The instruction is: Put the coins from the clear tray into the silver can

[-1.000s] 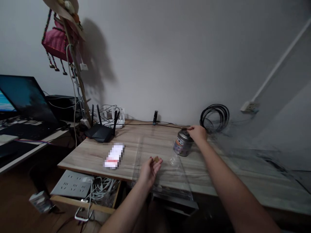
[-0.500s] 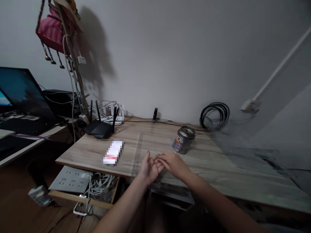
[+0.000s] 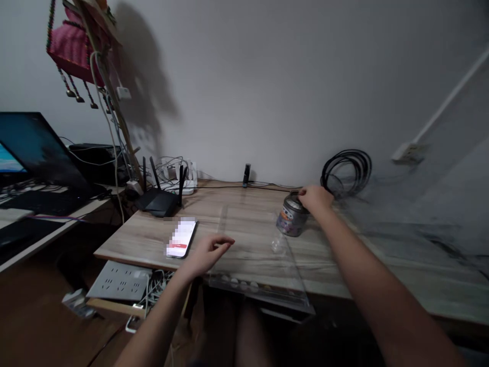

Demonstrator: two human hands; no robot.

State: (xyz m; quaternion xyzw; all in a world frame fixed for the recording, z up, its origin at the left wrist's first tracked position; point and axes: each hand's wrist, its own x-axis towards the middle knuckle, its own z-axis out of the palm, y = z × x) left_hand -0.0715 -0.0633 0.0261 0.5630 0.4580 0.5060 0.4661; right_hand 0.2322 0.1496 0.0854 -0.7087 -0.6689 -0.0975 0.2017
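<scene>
My right hand (image 3: pixel 315 198) reaches across the wooden desk (image 3: pixel 214 206) and sits on top of a small metal tin can (image 3: pixel 291 218). Its fingers are bunched at the lid, and whether they pinch anything is hidden. My left hand (image 3: pixel 208 251) hovers palm down at the desk's near edge with loosely spread fingers and nothing visible in it. It is between a phone (image 3: pixel 181 238) on its left and a clear plastic tray (image 3: pixel 263 278) on its right. Several small round pieces lie along the tray's near rim.
A black router (image 3: pixel 157 200) and tangled chargers stand at the back left. A coiled black cable (image 3: pixel 347 171) hangs at the back right. A laptop (image 3: pixel 36 153) is on the desk to the left. An open drawer holds a power strip (image 3: pixel 118 280) below the edge.
Half a second ago my hands met over the near edge, right fingers at the left palm. The right hand has gone back to the can top and the left has turned palm down.
</scene>
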